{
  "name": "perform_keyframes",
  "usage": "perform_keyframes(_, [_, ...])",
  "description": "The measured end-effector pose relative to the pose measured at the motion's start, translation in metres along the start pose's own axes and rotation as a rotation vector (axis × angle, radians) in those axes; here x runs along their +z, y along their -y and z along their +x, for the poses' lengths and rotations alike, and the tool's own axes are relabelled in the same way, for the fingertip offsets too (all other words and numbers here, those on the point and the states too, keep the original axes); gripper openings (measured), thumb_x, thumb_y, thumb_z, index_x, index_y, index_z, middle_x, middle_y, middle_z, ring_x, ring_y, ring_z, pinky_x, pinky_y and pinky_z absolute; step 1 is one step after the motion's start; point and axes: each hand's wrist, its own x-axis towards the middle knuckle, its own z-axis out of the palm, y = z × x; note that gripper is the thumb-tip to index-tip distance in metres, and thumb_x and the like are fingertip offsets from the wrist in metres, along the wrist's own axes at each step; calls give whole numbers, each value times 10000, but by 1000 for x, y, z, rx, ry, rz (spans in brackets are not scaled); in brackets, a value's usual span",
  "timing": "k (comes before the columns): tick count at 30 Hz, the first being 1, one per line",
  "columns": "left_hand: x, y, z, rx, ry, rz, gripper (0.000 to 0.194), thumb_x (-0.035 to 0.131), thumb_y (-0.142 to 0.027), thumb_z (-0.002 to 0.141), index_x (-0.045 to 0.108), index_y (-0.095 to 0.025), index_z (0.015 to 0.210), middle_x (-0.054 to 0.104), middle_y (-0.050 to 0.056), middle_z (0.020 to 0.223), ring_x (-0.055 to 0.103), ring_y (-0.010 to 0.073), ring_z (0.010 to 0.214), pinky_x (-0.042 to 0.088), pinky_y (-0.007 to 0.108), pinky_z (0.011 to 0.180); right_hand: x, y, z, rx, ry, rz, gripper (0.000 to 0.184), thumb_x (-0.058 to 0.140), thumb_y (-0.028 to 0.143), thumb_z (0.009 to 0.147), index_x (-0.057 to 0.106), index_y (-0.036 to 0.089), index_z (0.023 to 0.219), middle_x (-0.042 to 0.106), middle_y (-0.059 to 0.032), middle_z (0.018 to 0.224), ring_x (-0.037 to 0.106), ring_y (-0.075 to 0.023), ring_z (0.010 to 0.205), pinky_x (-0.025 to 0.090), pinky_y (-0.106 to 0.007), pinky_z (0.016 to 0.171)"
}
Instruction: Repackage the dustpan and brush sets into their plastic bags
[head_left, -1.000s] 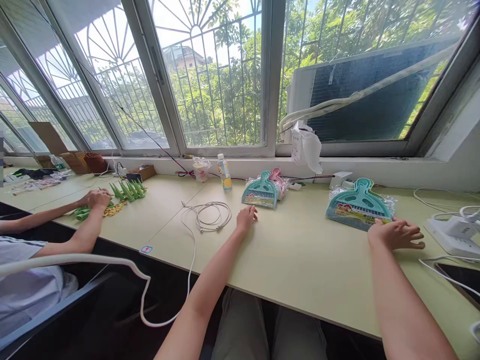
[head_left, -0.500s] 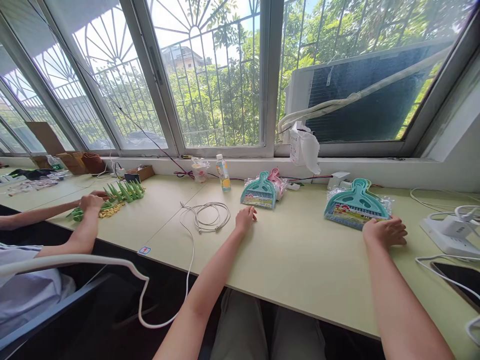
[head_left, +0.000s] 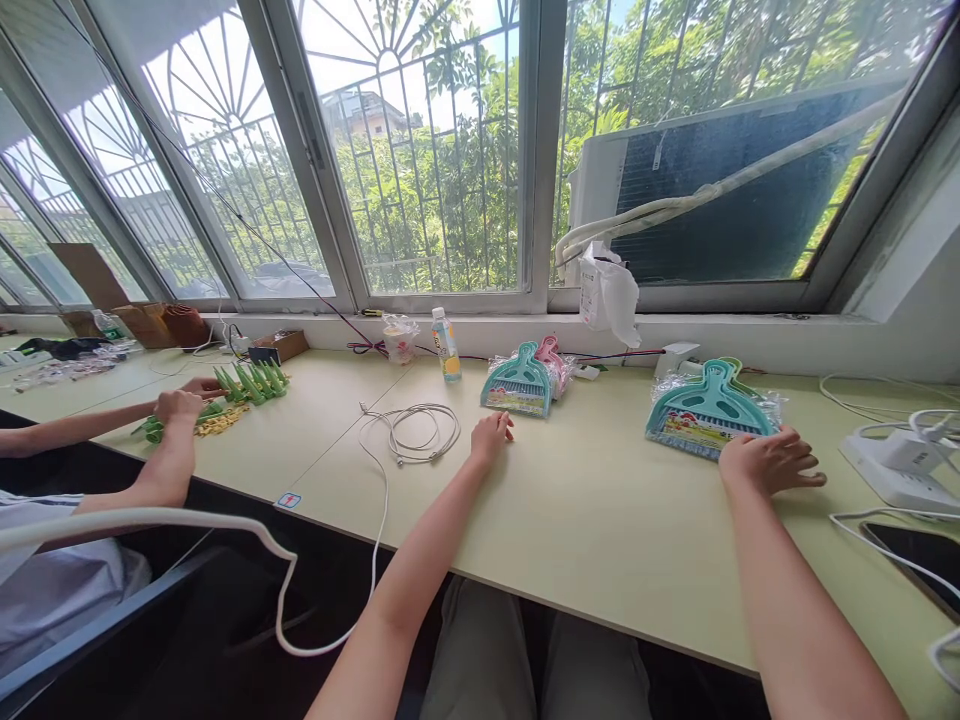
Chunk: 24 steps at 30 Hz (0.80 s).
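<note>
- shifted slightly leftward from the power strip [head_left: 900, 478], my right fingers [head_left: 793, 456] meet the right corner of the teal dustpan set [head_left: 694, 420]; gripping or not, i cannot tell.
- left of that strip, the set lies leftward of them, wide edge crosswise.
- my left fingers [head_left: 496, 430], farther off, are loosely bent, empty.

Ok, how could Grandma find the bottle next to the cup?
Find the long table under the windows. Along its back edge, look between a plastic-covered cup and the left teal dustpan. Unlike them, the bottle has a white cap.
</note>
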Motion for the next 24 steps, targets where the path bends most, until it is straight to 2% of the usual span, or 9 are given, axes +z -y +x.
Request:
perform_keyframes(4, [0, 0, 0, -8, 7, 0, 425, 270, -407, 962, 632, -214, 852, 720, 5, 740, 575, 142, 583, 411, 287, 715, 4, 0, 0, 26, -36, 3, 418, 554, 196, 730, 524, 151, 1144, 533, -269, 1233, 427, -402, 1249, 176, -664, 1059])
perform_keyframes(9, [0, 0, 1, -5, 4, -5, 427, 274, -402, 963, 638, -211, 851, 718, 9, 736, 580, 146, 598, 408, 284, 717, -1, 3, 2, -38, -133, 91, 455, 562, 184, 722, 524, 173, 1175, 526, -253, 1267, 407, -412, 1251, 126, -701, 1042])
perform_keyframes(12, [1, 1, 1, -3, 2, -6, 426, 275, -403, 962, 639, -212, 848, 717, 9, 732, 580, 147, 598, 407, 284, 714, -12, 11, 3, -165, -175, 153, 490, 530, 124, 717, 531, 192, 1201, 522, -223, 1291, 411, -400, 1244, 115, -699, 1029])
perform_keyframes(15, [2, 1, 1, 2, -2, -5, 431, 271, -408, 962, 639, -213, 851, 715, 9, 728, 583, 148, 603, 408, 287, 719, -25, 27, -1, -385, -135, 182, 460, 474, 105, 772, 535, 198, 1218, 539, -195, 1286, 419, -357, 1247, 139, -661, 1033])
perform_keyframes(18, [2, 1, 1, -3, -1, 1, 431, 271, -405, 963, 639, -214, 846, 712, 10, 723, 594, 153, 626, 413, 295, 740, -35, 52, -17, -676, -37, 165, 346, 403, 147, 870, 565, 196, 1172, 574, -162, 1248, 443, -298, 1227, 179, -587, 1060])
perform_keyframes(22, [2, 1, 2, 3, -25, 6, 419, 276, -395, 967, 637, -219, 848, 707, 15, 740, 619, 169, 693, 425, 307, 762, -41, 91, -64, -1125, 321, 129, 378, 359, 161, 906, 548, 204, 1231, 559, -125, 1306, 457, -259, 1227, 235, -483, 1079])
perform_keyframes(24, [2, 2, 3, -1, -84, 26, 388, 286, -360, 967, 639, -220, 885, 711, 31, 821, 633, 181, 779, 436, 312, 790, -41, 108, -94, -1248, 487, 107, 401, 345, 196, 924, 527, 229, 1280, 532, -113, 1361, 449, -251, 1250, 233, -459, 1093])
